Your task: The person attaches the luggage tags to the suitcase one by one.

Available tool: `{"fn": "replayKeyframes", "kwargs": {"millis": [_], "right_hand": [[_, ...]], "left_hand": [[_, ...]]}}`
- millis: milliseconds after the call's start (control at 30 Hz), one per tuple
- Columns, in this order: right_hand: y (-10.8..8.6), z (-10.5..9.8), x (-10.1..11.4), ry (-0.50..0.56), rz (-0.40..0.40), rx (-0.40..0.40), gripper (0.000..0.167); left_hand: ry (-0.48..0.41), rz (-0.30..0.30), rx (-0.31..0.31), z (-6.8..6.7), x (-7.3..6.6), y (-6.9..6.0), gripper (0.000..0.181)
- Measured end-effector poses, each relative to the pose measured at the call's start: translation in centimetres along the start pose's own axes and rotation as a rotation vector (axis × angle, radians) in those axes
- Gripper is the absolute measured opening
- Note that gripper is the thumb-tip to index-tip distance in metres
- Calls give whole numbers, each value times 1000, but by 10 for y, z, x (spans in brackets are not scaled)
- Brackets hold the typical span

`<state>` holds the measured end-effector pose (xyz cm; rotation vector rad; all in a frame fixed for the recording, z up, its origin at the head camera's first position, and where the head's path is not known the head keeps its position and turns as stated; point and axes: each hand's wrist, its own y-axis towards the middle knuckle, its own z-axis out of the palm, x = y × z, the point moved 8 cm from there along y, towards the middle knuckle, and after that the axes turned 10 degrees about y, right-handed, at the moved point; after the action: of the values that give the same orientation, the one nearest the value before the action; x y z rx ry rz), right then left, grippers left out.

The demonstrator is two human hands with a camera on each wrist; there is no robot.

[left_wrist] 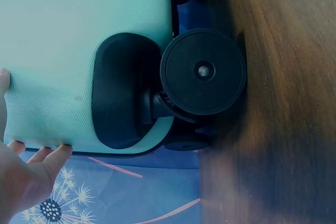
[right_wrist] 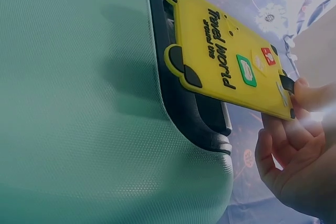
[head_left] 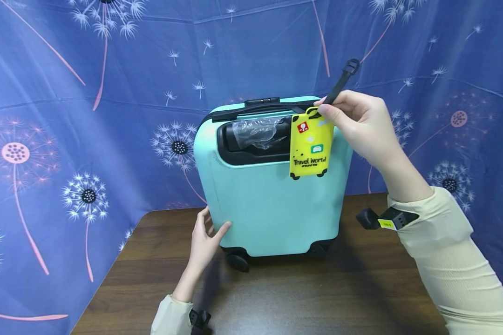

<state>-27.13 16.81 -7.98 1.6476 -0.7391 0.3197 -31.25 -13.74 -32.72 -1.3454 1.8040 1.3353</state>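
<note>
A mint-green suitcase [head_left: 272, 204] stands upright on its black wheels. My right hand [head_left: 362, 123] pinches the black strap [head_left: 339, 86] of a yellow luggage tag [head_left: 311, 149] between thumb and fingers. The strap's buckle end sticks up past the fingers, and the tag hangs before the suitcase's upper front. In the right wrist view, the tag [right_wrist: 226, 51] tilts away from the shell, printed side showing. Low on the suitcase's left side, my left hand [head_left: 203, 242] grips the edge, thumb on the front. Its fingertips [left_wrist: 60, 153] touch the shell in the left wrist view.
Plastic film [head_left: 260, 132] covers the handle in the black recess, beneath a black carry handle [head_left: 264, 109]. A wheel [left_wrist: 203, 72] rests on the brown wooden table [head_left: 276, 298]. Behind hangs a blue dandelion-print cloth [head_left: 121, 139].
</note>
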Motion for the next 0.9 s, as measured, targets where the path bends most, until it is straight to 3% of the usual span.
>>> {"fn": "replayKeyframes", "kwargs": {"millis": [567, 833, 900], "right_hand": [[24, 15, -14, -81, 88, 81, 21], [35, 20, -20, -122, 118, 112, 25], [37, 22, -21, -141, 130, 130, 27]], "left_hand": [[-6, -7, -5, 0, 2, 1, 67], [-4, -8, -22, 6, 34, 10, 67], [3, 4, -30, 6, 36, 10, 66]]}}
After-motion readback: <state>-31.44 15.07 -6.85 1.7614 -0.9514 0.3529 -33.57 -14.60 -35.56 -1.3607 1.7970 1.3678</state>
